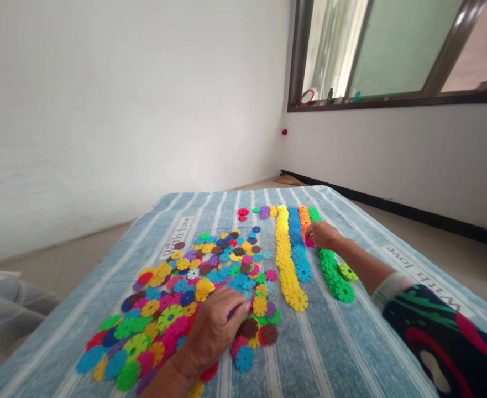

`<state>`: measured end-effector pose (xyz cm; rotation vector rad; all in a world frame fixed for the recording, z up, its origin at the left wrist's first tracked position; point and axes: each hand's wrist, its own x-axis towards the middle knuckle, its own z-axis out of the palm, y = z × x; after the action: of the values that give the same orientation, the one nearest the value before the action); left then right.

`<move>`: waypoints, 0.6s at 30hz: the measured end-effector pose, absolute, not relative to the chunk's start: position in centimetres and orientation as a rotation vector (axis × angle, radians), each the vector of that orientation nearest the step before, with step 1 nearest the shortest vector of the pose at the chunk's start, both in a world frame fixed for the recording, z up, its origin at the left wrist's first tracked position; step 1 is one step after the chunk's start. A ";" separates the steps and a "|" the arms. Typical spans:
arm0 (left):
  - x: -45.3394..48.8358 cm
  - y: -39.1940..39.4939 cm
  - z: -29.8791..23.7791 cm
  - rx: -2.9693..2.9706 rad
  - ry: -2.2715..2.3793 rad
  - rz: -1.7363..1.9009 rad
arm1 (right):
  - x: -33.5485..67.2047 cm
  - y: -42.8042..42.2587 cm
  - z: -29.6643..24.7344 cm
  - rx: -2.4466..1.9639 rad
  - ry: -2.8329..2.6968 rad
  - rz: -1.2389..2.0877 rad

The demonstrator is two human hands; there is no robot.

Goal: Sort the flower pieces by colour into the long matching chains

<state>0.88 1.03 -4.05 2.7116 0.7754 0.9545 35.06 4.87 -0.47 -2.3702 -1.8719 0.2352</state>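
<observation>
My left hand (218, 326) rests over the near right part of a mixed pile of coloured plastic snowflake discs (171, 318). Its fingers are curled in, and a dark purple sliver shows by the thumb; what it holds is mostly hidden. Farther off, my right hand (325, 235) reaches over the cloth with its fingers closed at the near end of a row of orange discs (304, 214). A pink disc (309, 242) shows at those fingertips. Overlapping rows of yellow discs (284, 254), blue discs (299, 254) and green discs (330, 271) run alongside; my right forearm crosses above the green row.
A blue and white striped cloth (263, 381) covers the table. Small groups of red discs (243, 212), purple discs (265, 211) and a green disc (256, 210) lie at the back. A lime disc (348, 272) touches the green row. White walls and a window (401, 50) stand beyond.
</observation>
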 end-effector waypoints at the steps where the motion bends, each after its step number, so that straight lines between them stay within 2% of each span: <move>1: 0.9 1.0 -4.0 2.712 0.774 0.956 | 35.0 4.9 -0.5 -2.381 -1.887 0.240; 18: 0.9 1.0 -4.0 2.698 0.790 0.886 | 34.0 2.9 0.2 -2.459 -1.808 -0.023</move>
<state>0.92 0.97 -3.99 2.6984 0.7904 0.8860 34.04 2.93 0.20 -2.4590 -1.8084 -0.0229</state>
